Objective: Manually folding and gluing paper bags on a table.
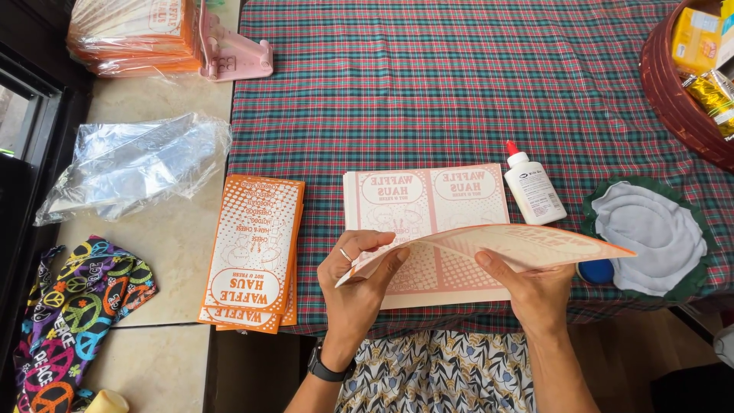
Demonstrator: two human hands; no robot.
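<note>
My left hand and my right hand together hold one printed paper sheet, lifted and bent, its right corner reaching out over the table. Under it lies a stack of flat pale printed sheets on the plaid tablecloth. The left hand pinches the sheet's left edge, with a ring on one finger and a dark watch on the wrist. My right thumb presses the sheet's underside near its middle. A pile of folded orange printed sheets lies to the left of my left hand.
A white glue bottle with a red tip stands right of the stack. A white cloth on a green mat lies further right, a dark red basket of packets beyond. At left: crumpled clear plastic, a colourful patterned cloth, a wrapped orange bundle, a pink holder.
</note>
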